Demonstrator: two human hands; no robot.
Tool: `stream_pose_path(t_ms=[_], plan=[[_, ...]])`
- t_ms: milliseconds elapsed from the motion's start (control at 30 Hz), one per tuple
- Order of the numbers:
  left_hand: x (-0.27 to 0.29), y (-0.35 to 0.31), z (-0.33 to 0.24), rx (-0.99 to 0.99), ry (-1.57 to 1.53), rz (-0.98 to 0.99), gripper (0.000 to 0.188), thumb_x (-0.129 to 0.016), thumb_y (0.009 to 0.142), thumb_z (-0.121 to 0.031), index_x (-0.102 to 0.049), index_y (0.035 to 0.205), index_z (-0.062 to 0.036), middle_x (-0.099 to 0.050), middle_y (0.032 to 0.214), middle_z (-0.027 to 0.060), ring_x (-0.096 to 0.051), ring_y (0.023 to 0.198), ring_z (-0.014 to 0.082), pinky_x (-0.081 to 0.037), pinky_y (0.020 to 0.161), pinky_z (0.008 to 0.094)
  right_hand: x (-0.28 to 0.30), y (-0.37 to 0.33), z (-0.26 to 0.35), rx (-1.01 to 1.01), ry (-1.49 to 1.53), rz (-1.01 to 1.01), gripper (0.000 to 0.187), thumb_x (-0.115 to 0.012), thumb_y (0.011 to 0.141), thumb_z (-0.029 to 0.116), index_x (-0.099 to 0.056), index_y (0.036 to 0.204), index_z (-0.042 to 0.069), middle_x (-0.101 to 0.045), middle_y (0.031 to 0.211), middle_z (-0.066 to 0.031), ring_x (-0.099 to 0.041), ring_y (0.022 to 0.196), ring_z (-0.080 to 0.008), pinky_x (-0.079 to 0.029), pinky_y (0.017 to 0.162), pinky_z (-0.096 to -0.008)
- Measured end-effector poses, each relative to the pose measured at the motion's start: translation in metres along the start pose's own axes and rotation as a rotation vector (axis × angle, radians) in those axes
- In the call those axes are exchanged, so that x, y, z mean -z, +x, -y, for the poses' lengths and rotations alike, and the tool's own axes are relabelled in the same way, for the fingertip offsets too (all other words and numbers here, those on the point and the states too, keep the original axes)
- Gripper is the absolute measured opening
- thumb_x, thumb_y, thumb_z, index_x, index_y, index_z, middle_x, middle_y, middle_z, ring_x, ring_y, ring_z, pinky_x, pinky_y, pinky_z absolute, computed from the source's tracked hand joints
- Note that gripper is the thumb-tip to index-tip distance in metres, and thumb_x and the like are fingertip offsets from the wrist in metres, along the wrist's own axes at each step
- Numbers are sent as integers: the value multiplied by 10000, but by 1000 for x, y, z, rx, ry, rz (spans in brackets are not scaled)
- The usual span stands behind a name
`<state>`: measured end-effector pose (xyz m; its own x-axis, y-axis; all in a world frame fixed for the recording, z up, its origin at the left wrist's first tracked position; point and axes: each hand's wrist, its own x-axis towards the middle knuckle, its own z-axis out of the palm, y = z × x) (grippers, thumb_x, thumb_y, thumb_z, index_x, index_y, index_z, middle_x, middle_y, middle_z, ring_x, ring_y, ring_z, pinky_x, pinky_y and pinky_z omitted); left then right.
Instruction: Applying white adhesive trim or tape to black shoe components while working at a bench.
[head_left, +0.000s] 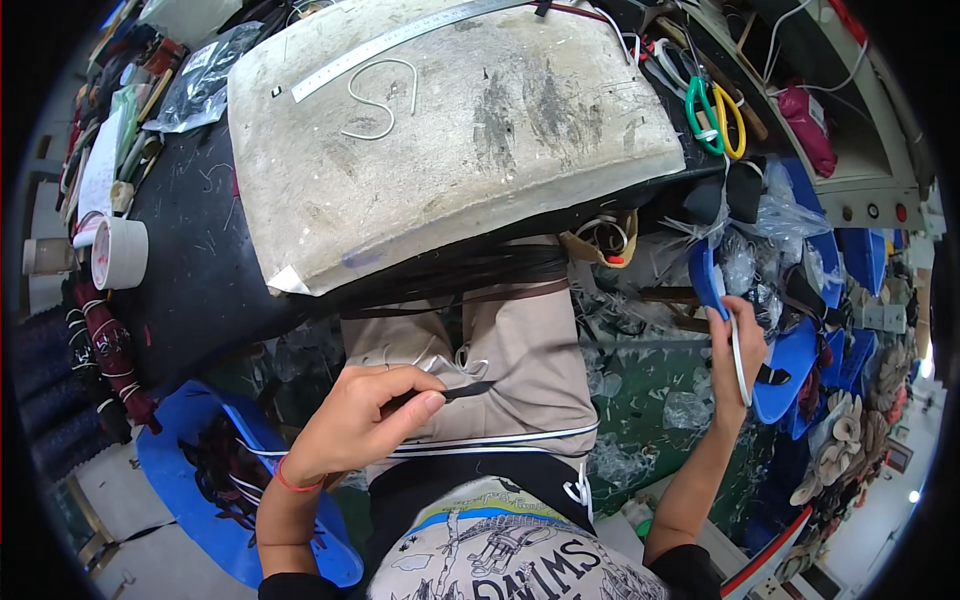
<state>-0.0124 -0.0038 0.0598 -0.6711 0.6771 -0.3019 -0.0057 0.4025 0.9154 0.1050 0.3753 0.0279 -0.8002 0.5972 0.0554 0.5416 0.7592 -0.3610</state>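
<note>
My left hand (pixel 385 415) is above my lap, its thumb and fingers pinched on a thin dark pointed piece (pixel 468 390). Whether that piece is a strip or a small tool, I cannot tell. Off to the right, my right hand (pixel 735 345) is raised beside a blue bin (pixel 704 275), with its fingers closed on a narrow white strip (pixel 738 372) that runs down across the palm. Dark and white bands (pixel 500 440) cross my lap at the waist. White drawstrings (pixel 462 362) hang on my beige trousers.
A worn pale board (pixel 440 170) lies on the black table ahead, carrying a steel ruler (pixel 400 45) and a curved white cord (pixel 385 95). Green-handled scissors (pixel 704 115) stand at its right. A blue basin (pixel 185 480) of dark strips sits left. Plastic scraps (pixel 690 410) litter the floor.
</note>
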Motion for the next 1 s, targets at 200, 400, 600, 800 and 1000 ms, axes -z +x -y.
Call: stream_pose_path(t_ms=[200,400,600,800,1000], plan=[[-8,6,0,105,-172,91,181,-578,891,-114,-656,978,25,-569,631,36,-488,570,57,-375,502,230,-23,-16,69,168,396,128,261,-657,785,93,-617,1040,57,-627,1048,-134,-582,1008,-307,-446,886,-382],[-11,10,4,202,-290,93,206,-604,892,-142,-645,1018,16,-588,681,12,-492,593,40,-383,515,218,-51,-51,143,547,811,673,304,-663,772,46,-603,1070,24,-625,1018,-130,-630,901,-272,-492,800,-325],[-4,4,15,137,-229,-82,204,-636,867,-139,-649,990,23,-626,718,35,-535,615,61,-433,554,228,-53,-49,137,577,809,476,261,-694,748,-8,-625,998,17,-629,921,-123,-637,791,-237,-504,695,-307],[32,-10,36,258,-89,7,160,-624,859,-122,-668,893,28,-639,678,57,-569,622,74,-454,566,233,-35,-24,102,426,659,521,158,-672,780,20,-650,935,1,-663,806,-98,-626,668,-145,-480,620,-254],[49,-20,37,266,-56,-25,159,-629,859,-115,-661,892,37,-649,692,49,-587,654,80,-466,613,227,-24,-13,80,126,792,664,175,-656,818,53,-641,987,11,-675,830,-56,-629,736,-94,-477,640,-232]])
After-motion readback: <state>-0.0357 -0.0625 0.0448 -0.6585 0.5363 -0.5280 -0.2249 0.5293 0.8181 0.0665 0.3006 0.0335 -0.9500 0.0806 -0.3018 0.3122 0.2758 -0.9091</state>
